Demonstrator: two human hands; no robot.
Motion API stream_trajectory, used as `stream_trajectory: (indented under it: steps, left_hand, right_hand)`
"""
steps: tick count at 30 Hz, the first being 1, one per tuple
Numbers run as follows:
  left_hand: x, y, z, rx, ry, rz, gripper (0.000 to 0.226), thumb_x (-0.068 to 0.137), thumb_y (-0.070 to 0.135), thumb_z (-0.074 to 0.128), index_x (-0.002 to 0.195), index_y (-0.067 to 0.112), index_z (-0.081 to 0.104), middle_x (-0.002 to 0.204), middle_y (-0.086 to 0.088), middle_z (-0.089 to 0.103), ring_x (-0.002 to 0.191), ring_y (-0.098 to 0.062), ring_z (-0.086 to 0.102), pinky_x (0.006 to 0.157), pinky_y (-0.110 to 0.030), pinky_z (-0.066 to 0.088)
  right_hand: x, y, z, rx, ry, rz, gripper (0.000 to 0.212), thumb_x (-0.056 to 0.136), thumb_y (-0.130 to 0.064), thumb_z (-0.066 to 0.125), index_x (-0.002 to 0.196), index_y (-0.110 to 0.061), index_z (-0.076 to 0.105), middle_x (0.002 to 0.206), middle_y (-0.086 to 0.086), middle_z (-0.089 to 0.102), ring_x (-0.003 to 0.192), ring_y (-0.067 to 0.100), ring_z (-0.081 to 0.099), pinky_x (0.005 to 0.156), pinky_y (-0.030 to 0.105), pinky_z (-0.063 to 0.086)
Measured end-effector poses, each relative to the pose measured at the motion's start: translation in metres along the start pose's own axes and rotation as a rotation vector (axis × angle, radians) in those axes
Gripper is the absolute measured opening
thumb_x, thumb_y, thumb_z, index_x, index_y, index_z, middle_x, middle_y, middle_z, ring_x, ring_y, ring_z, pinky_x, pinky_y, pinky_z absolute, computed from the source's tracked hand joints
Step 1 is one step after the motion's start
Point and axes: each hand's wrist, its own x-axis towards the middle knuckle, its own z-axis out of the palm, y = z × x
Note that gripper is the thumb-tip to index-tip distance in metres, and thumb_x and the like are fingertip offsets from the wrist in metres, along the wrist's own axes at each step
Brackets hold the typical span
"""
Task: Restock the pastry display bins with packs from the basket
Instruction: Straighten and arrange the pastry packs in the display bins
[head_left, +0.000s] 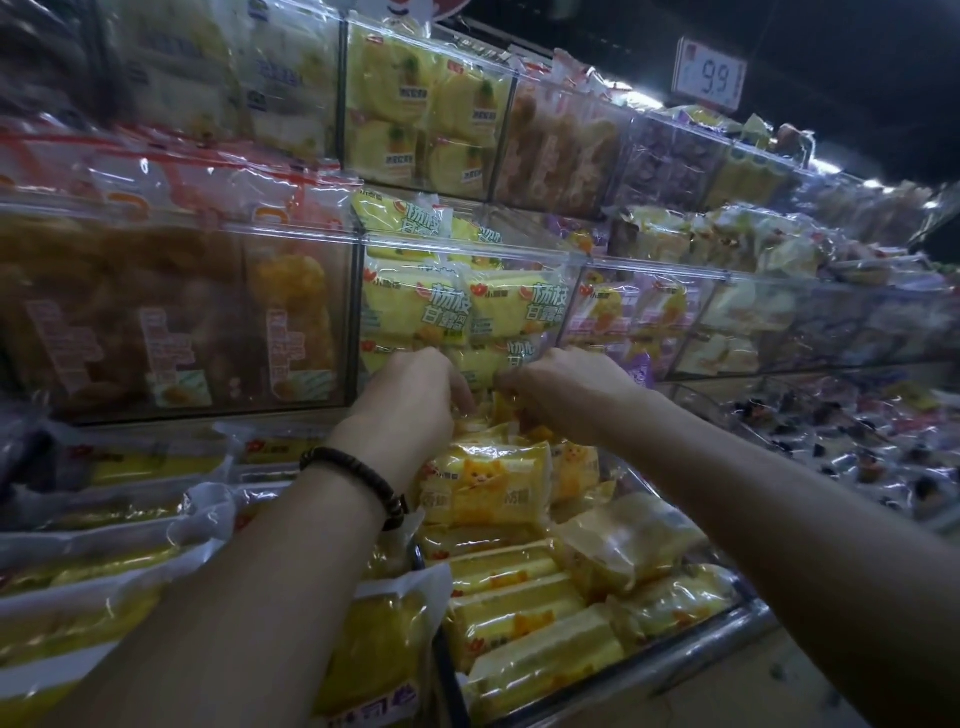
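Observation:
Both my hands reach into the low bin at the foot of the clear shelf bins. My left hand (410, 400), with a dark bead bracelet on its wrist, curls its fingers over yellow pastry packs (488, 488) piled there. My right hand (561, 389) pinches the clear wrapper of a yellow pack right beside the left fingers. Fingertips are partly hidden among the wrappers. Just above the hands, a clear bin (467, 249) holds yellow packs with green lettering. The basket (675, 654) with a metal rim sits below, filled with several yellow packs.
Clear bins of orange, yellow and purple packs run along the shelves left and right. Long yellow cake packs (104, 561) lie at lower left. A bin of small dark wrapped sweets (857, 447) is at right. A 9.9 price tag (709, 78) hangs at top right.

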Motion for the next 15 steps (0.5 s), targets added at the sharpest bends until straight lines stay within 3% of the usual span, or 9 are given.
stream_trajectory:
  steps: [4, 6, 11, 15]
  left_hand:
    - [-0.002, -0.002, 0.0, 0.003, -0.001, 0.009, 0.044, 0.091, -0.004, 0.073, 0.1, 0.038, 0.079, 0.127, -0.002, 0.064, 0.102, -0.022, 0.066, 0.083, -0.04, 0.065]
    - [-0.003, -0.002, -0.001, 0.005, -0.004, 0.023, 0.043, 0.091, -0.004, 0.073, 0.102, 0.038, 0.079, 0.129, -0.001, 0.063, 0.104, -0.022, 0.066, 0.083, -0.04, 0.065]
    - [-0.005, -0.003, -0.005, 0.002, 0.006, 0.089, 0.034, 0.087, 0.013, 0.084, 0.107, 0.04, 0.076, 0.118, 0.004, 0.068, 0.096, -0.018, 0.068, 0.079, -0.039, 0.065]
    - [-0.011, 0.003, -0.011, -0.039, 0.046, 0.234, 0.017, 0.084, 0.031, 0.088, 0.098, 0.035, 0.078, 0.104, 0.009, 0.069, 0.091, -0.012, 0.067, 0.077, -0.035, 0.065]
  right_hand:
    - [-0.002, -0.004, 0.014, 0.219, -0.081, 0.067, 0.034, 0.094, -0.028, 0.074, 0.127, -0.032, 0.068, 0.114, 0.001, 0.07, 0.093, 0.021, 0.071, 0.083, 0.04, 0.064]
    - [-0.002, 0.001, 0.014, 0.292, -0.092, 0.091, 0.031, 0.092, -0.03, 0.076, 0.124, -0.031, 0.071, 0.114, -0.002, 0.071, 0.096, 0.019, 0.07, 0.087, 0.04, 0.063]
    - [-0.011, 0.015, -0.012, 0.405, -0.135, 0.109, 0.033, 0.087, -0.037, 0.081, 0.118, -0.029, 0.073, 0.106, -0.008, 0.069, 0.096, 0.013, 0.066, 0.086, 0.033, 0.058]
    - [-0.031, 0.021, -0.03, 0.543, -0.098, 0.018, 0.023, 0.086, -0.016, 0.078, 0.107, -0.026, 0.077, 0.096, -0.016, 0.072, 0.088, -0.002, 0.066, 0.076, 0.015, 0.05]
